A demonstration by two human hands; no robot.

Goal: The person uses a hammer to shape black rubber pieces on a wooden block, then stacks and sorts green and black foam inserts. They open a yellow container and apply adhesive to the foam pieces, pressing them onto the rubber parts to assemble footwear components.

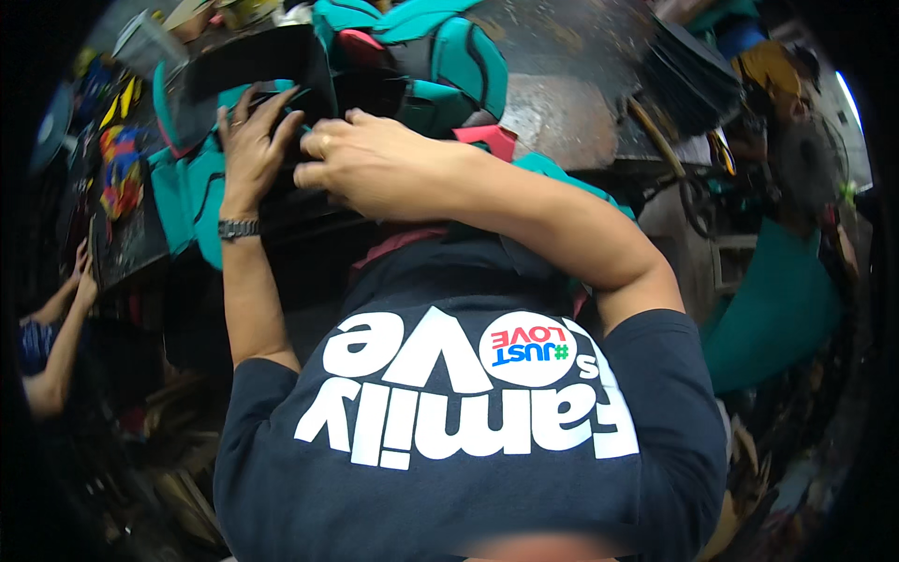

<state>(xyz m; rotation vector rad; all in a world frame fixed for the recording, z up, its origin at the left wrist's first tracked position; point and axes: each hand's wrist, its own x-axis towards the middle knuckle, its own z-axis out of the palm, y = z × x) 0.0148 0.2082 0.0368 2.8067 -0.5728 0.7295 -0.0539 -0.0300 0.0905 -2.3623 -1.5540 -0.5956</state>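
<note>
Both hands (309, 155) on teal-and-black backpack (440, 56)

Cluttered dim workshop, grey worktable (562, 112), bright window (850, 98) at right.

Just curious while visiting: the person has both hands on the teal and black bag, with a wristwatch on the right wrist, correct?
Not quite. The head view shows the wristwatch on the left wrist. Both the left hand and right hand are on the teal and black bag.
</note>
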